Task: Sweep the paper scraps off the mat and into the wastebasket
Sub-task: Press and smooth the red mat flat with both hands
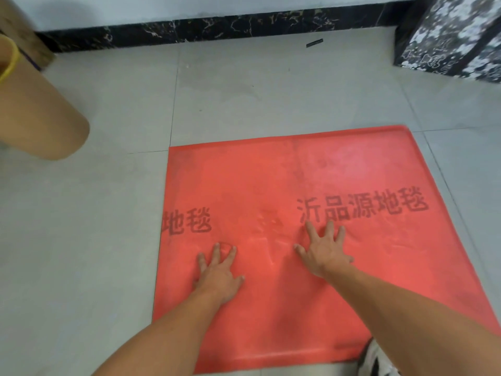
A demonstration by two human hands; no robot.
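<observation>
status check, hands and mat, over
Left hand and right hand flat on red mat, fingers spread, empty. No paper scraps visible. Tan wastebasket far left. Nothing in the way.

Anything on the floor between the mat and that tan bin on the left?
Nothing visible. Bare grey tile lies between the red mat and the tan wastebasket. Both hands, left hand and right hand, rest flat on the mat.

Tan wastebasket cut off by left edge, only side wall & bit of yellow rim visible, inside not seen. Black-white patterned box cropped top right. Shoe partly cut by bottom edge. Mat print at left edge only partly shows. Small dark strip near baseboard too small to ID.
</observation>
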